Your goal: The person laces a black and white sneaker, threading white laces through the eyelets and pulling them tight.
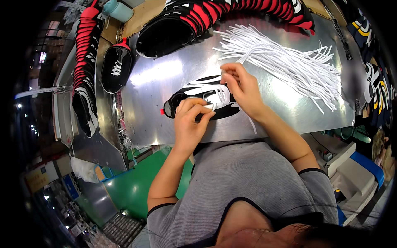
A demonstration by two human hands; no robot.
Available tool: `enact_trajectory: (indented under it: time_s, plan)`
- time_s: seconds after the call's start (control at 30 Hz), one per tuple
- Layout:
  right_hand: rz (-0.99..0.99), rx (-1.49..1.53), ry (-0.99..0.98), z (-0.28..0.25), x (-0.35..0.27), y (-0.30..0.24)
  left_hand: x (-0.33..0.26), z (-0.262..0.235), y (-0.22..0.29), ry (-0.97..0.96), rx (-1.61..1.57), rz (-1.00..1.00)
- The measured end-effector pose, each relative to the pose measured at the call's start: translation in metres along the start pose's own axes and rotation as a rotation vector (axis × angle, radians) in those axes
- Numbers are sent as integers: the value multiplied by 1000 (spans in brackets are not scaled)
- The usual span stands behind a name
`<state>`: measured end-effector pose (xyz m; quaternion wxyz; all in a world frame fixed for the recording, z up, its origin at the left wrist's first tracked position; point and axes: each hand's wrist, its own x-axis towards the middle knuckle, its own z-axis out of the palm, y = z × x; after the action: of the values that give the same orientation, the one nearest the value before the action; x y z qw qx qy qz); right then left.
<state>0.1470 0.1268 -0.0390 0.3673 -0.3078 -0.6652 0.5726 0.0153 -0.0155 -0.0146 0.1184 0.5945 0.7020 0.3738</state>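
Note:
A black shoe upper (194,93) with white stripes and a small red tab lies flat on the metal table (157,82), close to its near edge. My left hand (190,122) rests on the upper and pinches a white lace (219,96) at its middle. My right hand (244,84) pinches the same lace a little farther back, over the eyelets. One end of the lace trails off toward the table's near edge.
A loose heap of white laces (289,62) lies at the right of the table. Stacks of black, red and white uppers (231,12) curve along the far edge and down the left side (84,62). A single laced upper (116,68) lies at left. A teal bottle (118,10) stands far left.

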Motion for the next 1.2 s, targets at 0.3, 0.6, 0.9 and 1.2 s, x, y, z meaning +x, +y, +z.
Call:
enact_trajectory:
  time_s: [0.3, 0.6, 0.9, 1.2]
  plan:
    - [126, -159, -321, -18, -64, -2, 7, 9, -4, 26, 154, -53]
    - [248, -186, -308, -4, -54, 1, 4, 10, -10, -24, 52, -60]
    - [170, -461, -518, -34, -29, -28, -1, 10, -5, -55, 109, 57]
    - [-118, -549, -650, -4, -2, -21, -9, 12, -16, 32, 193, 364]
